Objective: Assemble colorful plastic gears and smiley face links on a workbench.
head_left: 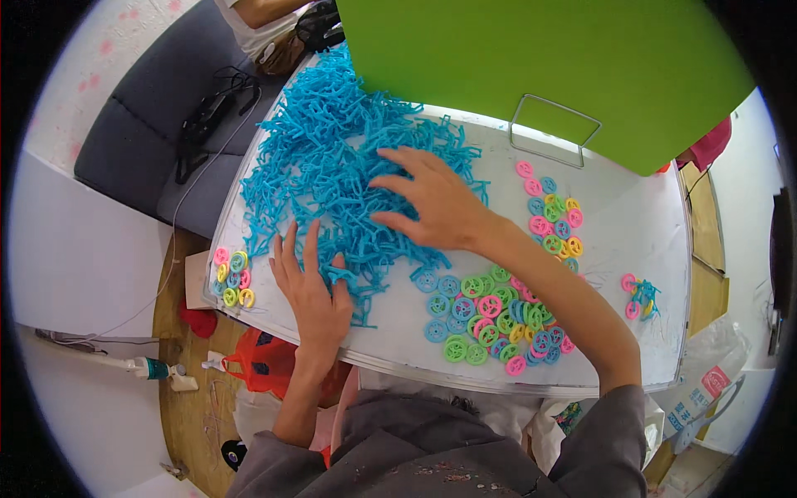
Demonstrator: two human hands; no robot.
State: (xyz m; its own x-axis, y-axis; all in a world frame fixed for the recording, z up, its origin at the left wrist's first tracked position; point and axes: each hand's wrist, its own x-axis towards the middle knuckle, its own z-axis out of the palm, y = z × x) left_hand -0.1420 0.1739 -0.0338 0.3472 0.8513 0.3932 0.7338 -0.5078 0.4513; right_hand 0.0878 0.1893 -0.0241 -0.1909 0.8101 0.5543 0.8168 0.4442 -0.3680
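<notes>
A large heap of small blue plastic pieces [324,141], angular and tangled, covers the left and far part of the white table [614,207]. My left hand [314,299] rests at the heap's near edge with its fingers spread, the tips touching some pieces. Farther in and to the right, my right hand [440,203] lies over the heap, fingers apart and slightly curved. Neither hand visibly grips anything. Just right of the heap's near end is a pile of round spoked plastic wheels [490,324] in green, blue, pink and yellow.
More wheels [554,220] trail toward a metal wire frame [554,124] by a big green panel [540,62]. Small wheel clusters lie at the left corner [235,278] and right edge [639,297]. A grey sofa [137,116] and another person's arm [270,10] are at far left.
</notes>
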